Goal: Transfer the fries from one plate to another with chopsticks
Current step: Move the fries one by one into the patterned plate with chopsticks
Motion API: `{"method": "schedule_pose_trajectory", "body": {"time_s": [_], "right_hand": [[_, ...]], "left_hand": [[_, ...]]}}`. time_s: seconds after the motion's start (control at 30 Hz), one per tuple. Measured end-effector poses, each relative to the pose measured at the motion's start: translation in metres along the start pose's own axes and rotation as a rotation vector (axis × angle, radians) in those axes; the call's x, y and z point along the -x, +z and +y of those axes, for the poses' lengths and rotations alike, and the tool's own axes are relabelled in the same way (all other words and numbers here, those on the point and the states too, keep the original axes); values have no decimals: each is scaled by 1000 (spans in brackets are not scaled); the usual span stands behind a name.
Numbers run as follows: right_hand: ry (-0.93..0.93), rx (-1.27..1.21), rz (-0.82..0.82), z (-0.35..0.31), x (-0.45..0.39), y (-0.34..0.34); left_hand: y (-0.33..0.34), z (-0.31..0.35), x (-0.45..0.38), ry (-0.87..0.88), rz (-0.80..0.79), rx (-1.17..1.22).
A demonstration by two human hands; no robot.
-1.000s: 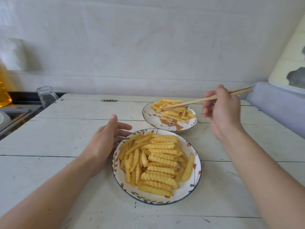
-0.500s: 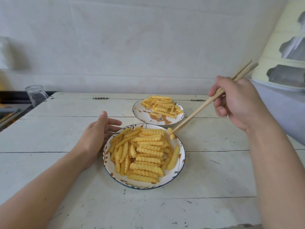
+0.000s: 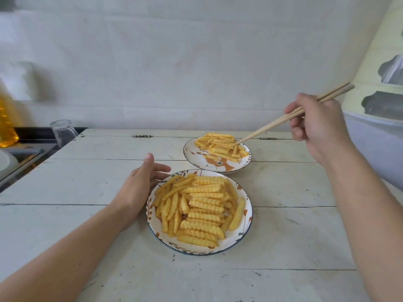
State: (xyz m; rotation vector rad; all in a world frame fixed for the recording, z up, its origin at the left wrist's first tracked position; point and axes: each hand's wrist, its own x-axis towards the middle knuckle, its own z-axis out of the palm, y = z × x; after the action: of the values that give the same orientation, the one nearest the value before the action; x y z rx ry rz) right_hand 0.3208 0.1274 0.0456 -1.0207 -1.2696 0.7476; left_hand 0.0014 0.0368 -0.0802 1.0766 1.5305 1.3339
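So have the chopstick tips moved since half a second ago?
Yes. The chopsticks in the right hand swung away from the near plate; their tips now rest on the fries on the far plate.

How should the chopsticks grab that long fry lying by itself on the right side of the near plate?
Pinch the long crinkle-cut fry around its middle, across its narrow width, coming from above. It lies tilted against the rim of the near white plate, its upper side free, so the wooden chopsticks can close on both long edges.
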Motion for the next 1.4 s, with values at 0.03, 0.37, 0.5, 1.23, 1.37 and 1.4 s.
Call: {"method": "schedule_pose_trajectory", "body": {"time_s": [0.03,0.37,0.5,1.23,1.37,1.4], "right_hand": [[-29,1,30,11,-2,6],[-145,0,-180,83,28,38],[-109,32,-202,92,26,47],[-39,-71,-84,11,33,2],[-23,-19,-144,12,35,4],[-16,-8,-154,13,35,4]], "left_hand": [[0,1,-1,-16,-12,-13],[-6,10,-39,-182,-75,-23],[-9,-5,-39,-97,-90,-23],[-6,-9,-35,-8,-51,16],[-6,-9,-35,-12,-53,13],[-6,-9,-35,-12,-54,13]]}}
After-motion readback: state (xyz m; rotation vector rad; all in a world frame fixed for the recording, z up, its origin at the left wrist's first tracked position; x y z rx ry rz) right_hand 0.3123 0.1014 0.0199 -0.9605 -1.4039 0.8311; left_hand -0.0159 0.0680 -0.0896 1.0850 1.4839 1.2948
